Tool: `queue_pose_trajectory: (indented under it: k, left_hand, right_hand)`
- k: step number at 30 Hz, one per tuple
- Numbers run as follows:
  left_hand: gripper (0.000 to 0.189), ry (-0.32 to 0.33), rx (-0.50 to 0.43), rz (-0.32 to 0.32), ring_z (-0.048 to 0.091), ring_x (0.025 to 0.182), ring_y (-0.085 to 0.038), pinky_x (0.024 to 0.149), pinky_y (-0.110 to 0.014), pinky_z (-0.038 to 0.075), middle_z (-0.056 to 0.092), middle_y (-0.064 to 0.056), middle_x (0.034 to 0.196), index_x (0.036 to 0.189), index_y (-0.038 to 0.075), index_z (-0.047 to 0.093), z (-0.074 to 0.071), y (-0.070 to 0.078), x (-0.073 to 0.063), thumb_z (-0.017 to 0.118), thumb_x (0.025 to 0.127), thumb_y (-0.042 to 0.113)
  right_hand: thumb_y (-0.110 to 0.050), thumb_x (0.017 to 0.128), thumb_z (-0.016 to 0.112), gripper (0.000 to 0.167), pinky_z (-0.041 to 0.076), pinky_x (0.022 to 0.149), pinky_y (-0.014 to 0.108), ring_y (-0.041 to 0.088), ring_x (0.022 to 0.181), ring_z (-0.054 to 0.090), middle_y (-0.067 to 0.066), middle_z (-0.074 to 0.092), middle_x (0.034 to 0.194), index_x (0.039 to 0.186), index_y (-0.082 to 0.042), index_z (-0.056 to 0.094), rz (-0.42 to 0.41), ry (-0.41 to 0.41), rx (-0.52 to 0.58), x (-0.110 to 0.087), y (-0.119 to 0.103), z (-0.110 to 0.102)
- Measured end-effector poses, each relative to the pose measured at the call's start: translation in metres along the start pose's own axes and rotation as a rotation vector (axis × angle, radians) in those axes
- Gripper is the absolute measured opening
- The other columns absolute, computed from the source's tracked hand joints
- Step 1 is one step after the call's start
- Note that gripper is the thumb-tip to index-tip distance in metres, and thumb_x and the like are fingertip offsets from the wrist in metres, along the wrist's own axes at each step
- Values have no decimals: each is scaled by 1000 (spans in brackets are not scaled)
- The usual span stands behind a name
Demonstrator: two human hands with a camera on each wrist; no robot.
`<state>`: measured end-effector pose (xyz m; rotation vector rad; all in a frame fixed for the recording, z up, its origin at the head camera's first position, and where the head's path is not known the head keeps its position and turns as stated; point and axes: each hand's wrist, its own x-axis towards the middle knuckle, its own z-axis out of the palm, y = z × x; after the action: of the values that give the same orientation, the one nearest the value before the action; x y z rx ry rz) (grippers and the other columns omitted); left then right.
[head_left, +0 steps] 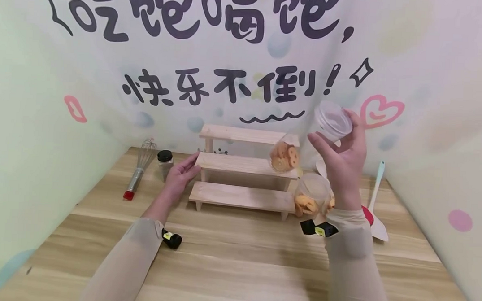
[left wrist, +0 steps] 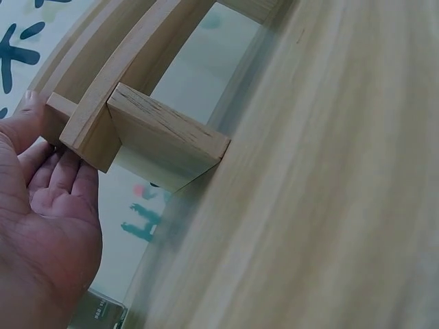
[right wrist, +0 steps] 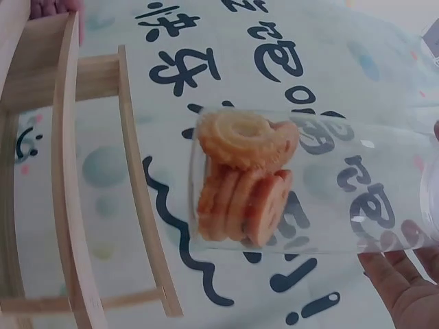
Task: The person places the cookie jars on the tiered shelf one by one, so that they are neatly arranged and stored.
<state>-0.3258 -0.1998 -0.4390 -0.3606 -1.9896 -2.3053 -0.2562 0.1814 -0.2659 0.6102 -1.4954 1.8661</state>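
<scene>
A clear jar (right wrist: pixel 329 185) of ring-shaped cookies (right wrist: pixel 240 178) is in the air in front of the right part of the stepped wooden shelf (head_left: pixel 243 195). My right hand (head_left: pixel 347 162) grips it near its whitish lid end (head_left: pixel 334 121), with thumb and fingers spread round it. The jar is tilted, its cookie-filled base toward the shelf. My left hand (head_left: pixel 180 177) holds the left end of the middle step. In the left wrist view the thumb lies at one side of the wooden end and the fingers (left wrist: pixel 65 171) curl beneath.
A second clear jar (head_left: pixel 314 189) with orange snacks stands right of the shelf. Farther right lie a spatula (head_left: pixel 378 226) and a red utensil part (head_left: pixel 367 215). A whisk (head_left: pixel 136 179) and a black-capped bottle (head_left: pixel 165 167) are at the left. A printed cloth (head_left: pixel 245 56) hangs behind.
</scene>
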Motion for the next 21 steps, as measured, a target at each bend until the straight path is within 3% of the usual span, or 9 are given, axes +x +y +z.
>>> queue_pose_trajectory:
  k: [9, 16, 21]
  left_hand:
    - [58, -16, -36, 31, 34, 147, -22, 110, -22, 40, 33, -9, 161, 152, 7, 40, -1, 2, 0, 63, 99, 7]
    - [60, -11, -52, 12, 33, 147, -22, 110, -22, 40, 33, -10, 161, 153, 6, 38, -3, 0, -2, 64, 99, 9]
    - [61, -14, -51, -6, 35, 146, -20, 110, -23, 40, 33, -6, 161, 153, 9, 39, -2, -3, -4, 66, 99, 15]
  right_hand:
    - [4, 75, 85, 75, 55, 99, 41, 32, 119, 53, 17, 54, 132, 139, -8, 50, -85, 122, 66, 2, 6, 36]
    - [1, 79, 84, 79, 53, 101, 41, 32, 120, 53, 14, 52, 137, 146, -9, 42, -121, 32, -7, -10, 31, 58]
    - [0, 81, 82, 81, 48, 108, 39, 35, 125, 49, 13, 50, 139, 148, -13, 38, -65, 1, 17, -20, 48, 69]
